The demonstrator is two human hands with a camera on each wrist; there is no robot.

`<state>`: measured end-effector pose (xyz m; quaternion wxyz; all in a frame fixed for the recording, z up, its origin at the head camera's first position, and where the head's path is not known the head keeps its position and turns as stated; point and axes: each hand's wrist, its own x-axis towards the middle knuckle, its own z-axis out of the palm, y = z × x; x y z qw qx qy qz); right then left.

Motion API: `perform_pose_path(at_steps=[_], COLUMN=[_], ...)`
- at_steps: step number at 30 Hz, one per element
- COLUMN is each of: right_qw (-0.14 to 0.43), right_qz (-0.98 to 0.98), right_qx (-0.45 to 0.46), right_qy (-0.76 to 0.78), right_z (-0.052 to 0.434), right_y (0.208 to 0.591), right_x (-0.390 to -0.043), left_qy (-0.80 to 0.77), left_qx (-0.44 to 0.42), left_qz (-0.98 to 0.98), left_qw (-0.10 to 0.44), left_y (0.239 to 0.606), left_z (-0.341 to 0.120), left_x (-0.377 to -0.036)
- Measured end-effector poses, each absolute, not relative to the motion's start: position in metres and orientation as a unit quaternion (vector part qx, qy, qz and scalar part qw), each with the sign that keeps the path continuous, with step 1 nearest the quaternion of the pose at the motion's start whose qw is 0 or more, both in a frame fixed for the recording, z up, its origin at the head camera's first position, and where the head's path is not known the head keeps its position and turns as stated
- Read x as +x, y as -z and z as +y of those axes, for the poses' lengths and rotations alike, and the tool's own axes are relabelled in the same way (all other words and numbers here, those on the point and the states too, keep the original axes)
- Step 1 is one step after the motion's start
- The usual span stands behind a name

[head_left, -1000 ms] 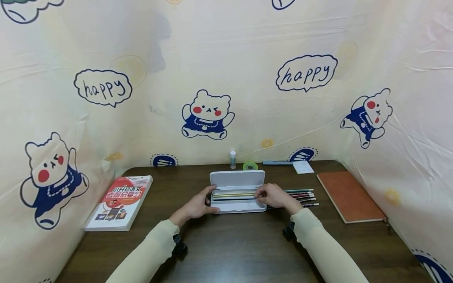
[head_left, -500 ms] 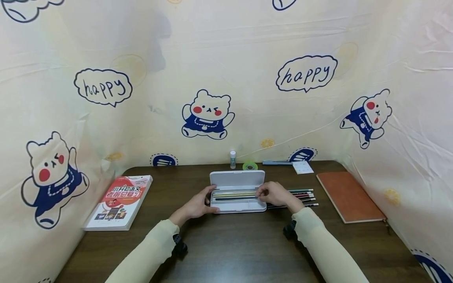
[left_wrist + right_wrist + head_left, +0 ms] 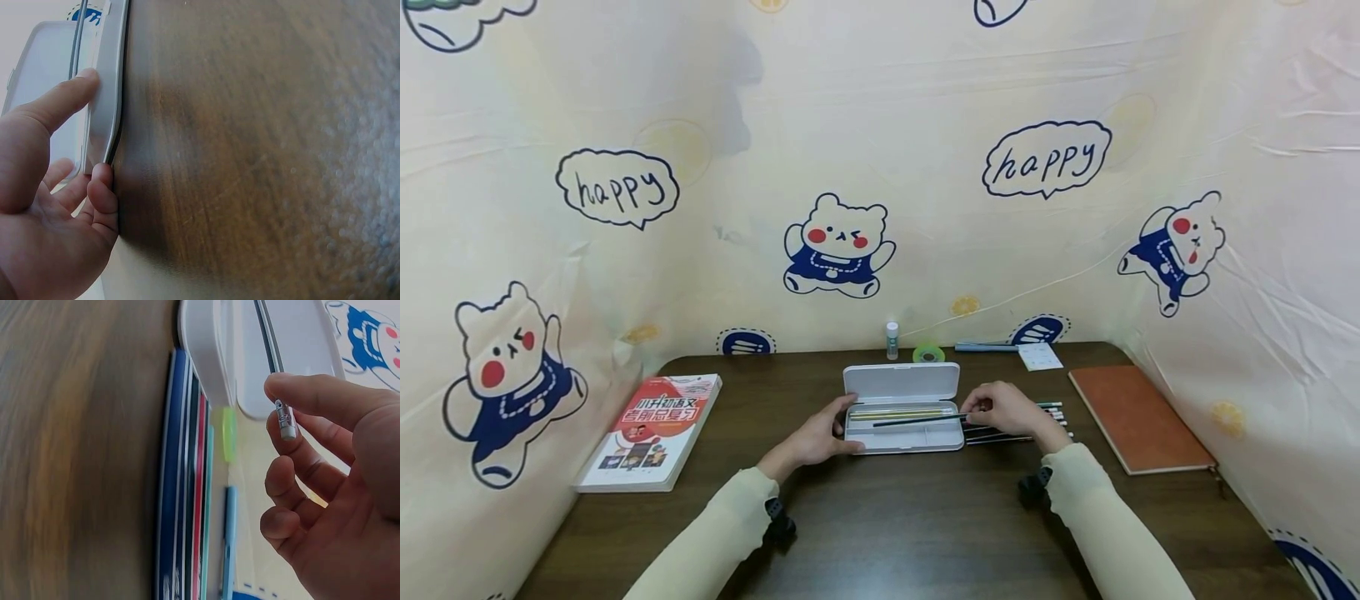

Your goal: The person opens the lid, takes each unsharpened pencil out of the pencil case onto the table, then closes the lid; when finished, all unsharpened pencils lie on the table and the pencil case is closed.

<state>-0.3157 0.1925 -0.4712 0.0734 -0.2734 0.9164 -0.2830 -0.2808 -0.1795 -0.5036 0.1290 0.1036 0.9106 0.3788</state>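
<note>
Right hand (image 3: 1011,410) is pinching a dark pencil (image 3: 917,421) over the open pencil case (image 3: 902,429); left hand (image 3: 816,435) is bracing the case's left end.

The pencil is slanting across the case's tray, its eraser end caught between thumb and forefinger at the tray's right rim, its tip lying toward the left. The left hand's thumb (image 3: 59,103) and curled fingers are clasping the case wall. Loose pencils (image 3: 1048,421) are lying just right of the case, under the right hand. A red book (image 3: 651,429) and an orange notebook (image 3: 1138,417) are sitting well apart at either side, leaving bare table (image 3: 910,517) along the near edge.
</note>
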Motion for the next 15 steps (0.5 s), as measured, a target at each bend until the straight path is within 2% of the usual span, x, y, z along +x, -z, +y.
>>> perform_pose_path(at_steps=[15], right_qw=[0.062], right_qz=[0.925], right_qx=[-0.226], right_qy=[0.298], right_z=[0.250], right_y=[0.465], right_x=[-0.305], left_qy=[-0.384], left_qx=[0.104], left_qz=[0.909], left_qw=[0.125], left_y=[0.502], left_z=[-0.179], left_x=[-0.278])
